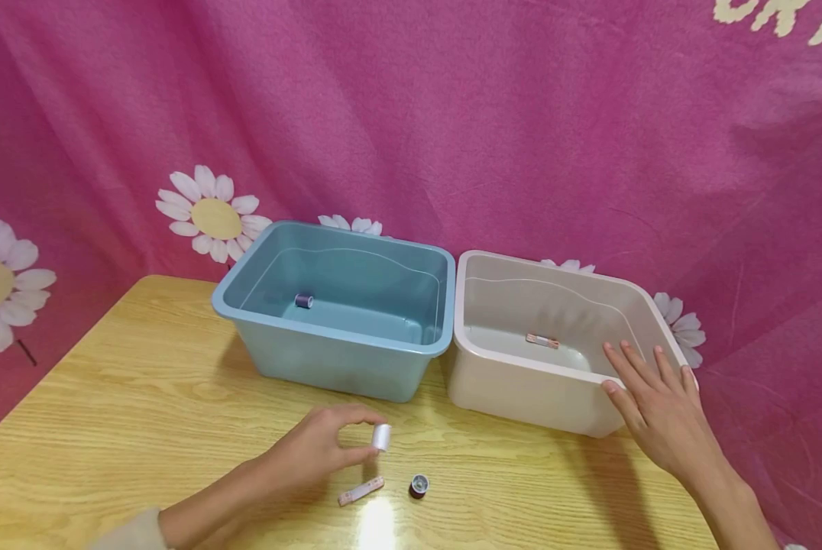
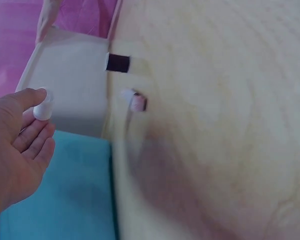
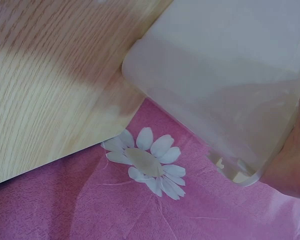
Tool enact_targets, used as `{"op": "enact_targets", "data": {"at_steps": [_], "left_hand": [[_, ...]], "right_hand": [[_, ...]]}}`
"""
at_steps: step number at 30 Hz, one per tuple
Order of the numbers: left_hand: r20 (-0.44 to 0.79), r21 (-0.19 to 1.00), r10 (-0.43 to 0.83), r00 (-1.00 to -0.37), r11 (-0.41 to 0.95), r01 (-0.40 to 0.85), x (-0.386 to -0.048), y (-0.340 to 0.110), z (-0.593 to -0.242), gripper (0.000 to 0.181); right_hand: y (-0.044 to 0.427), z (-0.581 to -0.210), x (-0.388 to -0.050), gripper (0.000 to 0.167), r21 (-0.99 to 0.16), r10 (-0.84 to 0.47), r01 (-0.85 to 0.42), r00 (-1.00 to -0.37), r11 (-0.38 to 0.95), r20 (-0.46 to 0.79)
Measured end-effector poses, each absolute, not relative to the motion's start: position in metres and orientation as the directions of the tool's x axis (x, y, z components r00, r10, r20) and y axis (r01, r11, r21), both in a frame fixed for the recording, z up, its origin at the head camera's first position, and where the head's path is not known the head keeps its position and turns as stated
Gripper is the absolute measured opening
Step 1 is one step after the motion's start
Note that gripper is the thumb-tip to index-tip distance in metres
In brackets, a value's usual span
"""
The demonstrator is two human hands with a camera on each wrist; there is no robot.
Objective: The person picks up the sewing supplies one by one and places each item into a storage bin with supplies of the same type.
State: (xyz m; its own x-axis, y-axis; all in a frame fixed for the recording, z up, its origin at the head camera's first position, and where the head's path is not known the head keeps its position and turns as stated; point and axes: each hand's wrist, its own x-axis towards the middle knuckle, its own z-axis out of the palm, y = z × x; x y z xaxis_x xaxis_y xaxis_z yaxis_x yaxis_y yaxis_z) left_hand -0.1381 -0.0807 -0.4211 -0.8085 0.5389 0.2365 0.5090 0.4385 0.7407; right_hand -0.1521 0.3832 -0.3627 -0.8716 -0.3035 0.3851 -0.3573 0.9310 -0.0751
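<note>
My left hand [image 1: 315,443] pinches a white thread spool [image 1: 381,437] between thumb and fingers, above the table in front of the blue bin [image 1: 328,359]. Below it on the wood lie a small flat strip with pinkish ends [image 1: 360,491] and a dark thread spool [image 1: 419,486] standing on end. The left wrist view also shows the white spool [image 2: 43,107] at the fingertips. My right hand [image 1: 665,416] rests with spread fingers over the near right rim of the beige bin [image 1: 535,389]. In that bin lies a similar strip [image 1: 542,341]; a purple spool [image 1: 304,301] lies in the blue bin.
The two bins stand side by side, nearly touching, at the back of the wooden table [image 1: 143,412]. Behind them hangs a pink cloth [image 1: 383,114] with white daisies. The table's edge [image 3: 50,165] runs close to the beige bin.
</note>
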Motion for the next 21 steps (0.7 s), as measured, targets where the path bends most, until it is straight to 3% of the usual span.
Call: {"op": "enact_targets", "data": {"at_steps": [21], "left_hand": [[0.378, 0.733, 0.498, -0.780, 0.354, 0.582, -0.148, -0.098, -0.392, 0.034]], "right_hand": [[0.383, -0.363, -0.152, 0.055, -0.077, -0.304, -0.358, -0.871, 0.930, 0.386]]}}
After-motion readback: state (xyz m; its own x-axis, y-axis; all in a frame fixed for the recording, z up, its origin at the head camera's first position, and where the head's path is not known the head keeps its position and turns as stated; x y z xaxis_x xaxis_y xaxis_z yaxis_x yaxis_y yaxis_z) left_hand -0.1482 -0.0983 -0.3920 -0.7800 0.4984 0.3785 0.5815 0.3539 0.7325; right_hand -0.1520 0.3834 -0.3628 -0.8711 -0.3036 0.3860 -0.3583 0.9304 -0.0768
